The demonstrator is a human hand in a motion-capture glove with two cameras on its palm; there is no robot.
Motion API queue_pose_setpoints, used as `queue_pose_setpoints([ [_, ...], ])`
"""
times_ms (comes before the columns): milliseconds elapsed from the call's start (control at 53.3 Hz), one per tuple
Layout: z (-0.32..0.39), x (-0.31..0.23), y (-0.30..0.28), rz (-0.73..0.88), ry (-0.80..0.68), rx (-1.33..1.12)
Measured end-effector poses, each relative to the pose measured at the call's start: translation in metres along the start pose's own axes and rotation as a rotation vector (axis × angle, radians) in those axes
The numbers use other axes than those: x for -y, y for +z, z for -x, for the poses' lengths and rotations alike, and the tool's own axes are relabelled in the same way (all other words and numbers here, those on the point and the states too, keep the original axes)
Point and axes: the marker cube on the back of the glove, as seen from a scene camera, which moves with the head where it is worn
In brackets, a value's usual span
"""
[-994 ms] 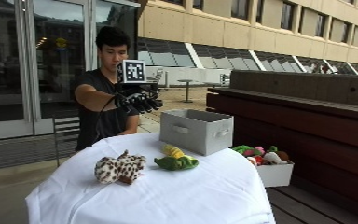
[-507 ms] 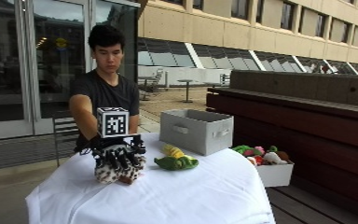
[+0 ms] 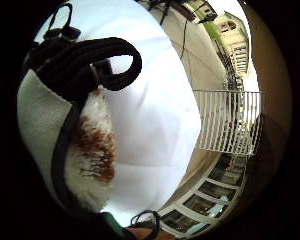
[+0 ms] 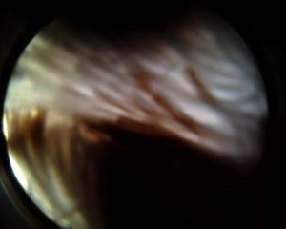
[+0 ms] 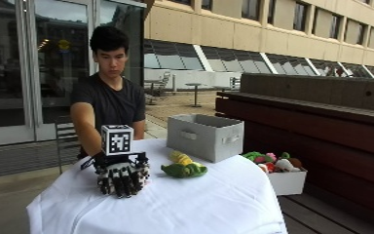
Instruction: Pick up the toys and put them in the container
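Your gloved right hand (image 5: 122,178) grips, fingers curled, the spotted white-and-brown plush toy (image 3: 92,150) on the desk (image 5: 193,204). It's shaggy, possibly a leopard.

Your right grip (image 5: 122,176) wears a black glove with pale segments along each finger. Black straps loop across its palm side, beside a white plastic piece. You wear a dark short-sleeved T-shirt (image 5: 112,105), plain at the front.
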Motion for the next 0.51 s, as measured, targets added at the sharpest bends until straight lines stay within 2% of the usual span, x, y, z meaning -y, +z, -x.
queue_pose_setpoints([
  [131, 0.0, 0.008, -0.006, -0.229, 0.056, 0.031],
  [263, -0.002, 0.005, -0.018, -0.261, 0.039, 0.011],
  [413, -0.005, 0.002, -0.024, -0.146, -0.018, 0.003],
  [507, -0.004, 0.002, -0.029, -0.165, 0.081, 0.008],
])
